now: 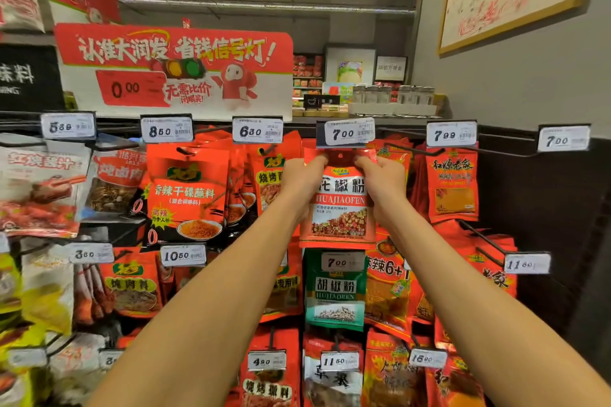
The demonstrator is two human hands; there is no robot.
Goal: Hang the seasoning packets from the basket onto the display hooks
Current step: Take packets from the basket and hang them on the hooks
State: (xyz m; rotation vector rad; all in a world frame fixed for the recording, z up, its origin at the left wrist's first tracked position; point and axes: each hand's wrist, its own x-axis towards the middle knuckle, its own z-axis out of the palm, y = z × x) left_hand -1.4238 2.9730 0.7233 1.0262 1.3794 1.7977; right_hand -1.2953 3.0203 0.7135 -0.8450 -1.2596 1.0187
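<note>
Held packet: red seasoning packet [340, 205] marked HUAJIAOFEN, upright, at the upper middle of the display rack [515, 155]; top edge right under the 7.00 price tag [345, 133]; on the hook or not, could not be told.
Left hand: left hand [302, 180] raised to the packet's upper left corner; fingers curled and pinching the top strip; wrist overlapping the barbecue packet [266, 182] behind.
Right hand: right hand [383, 180] at the upper right corner; fingers curled, pinching the top strip likewise; covered part of the packet's right edge.
In the way: both forearms crossed in front of the lower rows of packets; hook under the tag hidden by tag and fingertips.
Below: green pepper packet [335, 294] hung just under the held one, own 7.00 tag on it.
Left neighbours: red dipping-spice packet [188, 195] under the 8.50 tag [166, 130]; 6.80 tag [257, 131] beside it.
Right neighbours: red packet [452, 185] under the 7.99 tag [451, 135]; bare black hook arm [413, 149] between it and the held packet.
Above: red promotional sign [175, 66] on the rack's top edge; glass jars [393, 94] at the top right corner.
</note>
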